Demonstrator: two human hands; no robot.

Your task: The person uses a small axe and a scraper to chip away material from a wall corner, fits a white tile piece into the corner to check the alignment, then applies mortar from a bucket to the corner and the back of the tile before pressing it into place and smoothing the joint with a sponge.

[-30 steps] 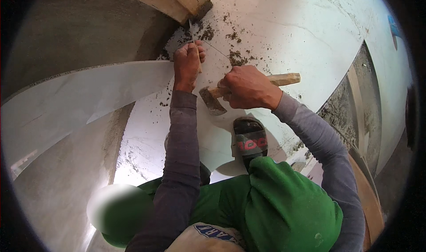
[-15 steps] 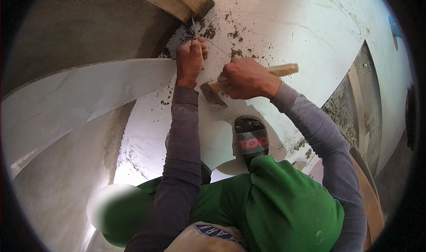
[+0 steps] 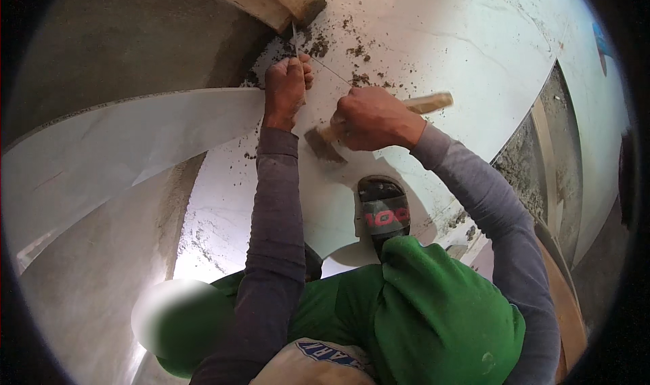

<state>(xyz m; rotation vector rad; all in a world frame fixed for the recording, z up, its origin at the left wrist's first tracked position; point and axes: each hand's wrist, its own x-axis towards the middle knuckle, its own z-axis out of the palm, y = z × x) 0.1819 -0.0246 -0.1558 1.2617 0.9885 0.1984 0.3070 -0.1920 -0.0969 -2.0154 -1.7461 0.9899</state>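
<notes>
My left hand [image 3: 285, 90] is closed around a thin pale strip [image 3: 294, 38], whose tip points up to the corner of a wooden block [image 3: 298, 2]. I cannot make out what kind of tool the strip is. A thin string [image 3: 332, 71] runs from near my left fingers to my right hand [image 3: 378, 117]. That hand is closed over the handle of a hammer [image 3: 428, 103], its head [image 3: 325, 145] showing at the left, low over the white marbled slab. My right fingertips are partly hidden, so how they meet the string is unclear.
Dark mortar crumbs [image 3: 359, 52] lie scattered on the white slab [image 3: 467, 53]. A long upright pale panel [image 3: 135, 131] stands to the left, beside grey concrete [image 3: 156, 46]. My sandalled foot [image 3: 383, 207] rests below my hands. At right, a gap shows rough mortar [image 3: 525, 165].
Both hands have shifted slightly left, and the hammer has moved a little with the right hand. The lower end of the strip below my left hand is now hidden.
</notes>
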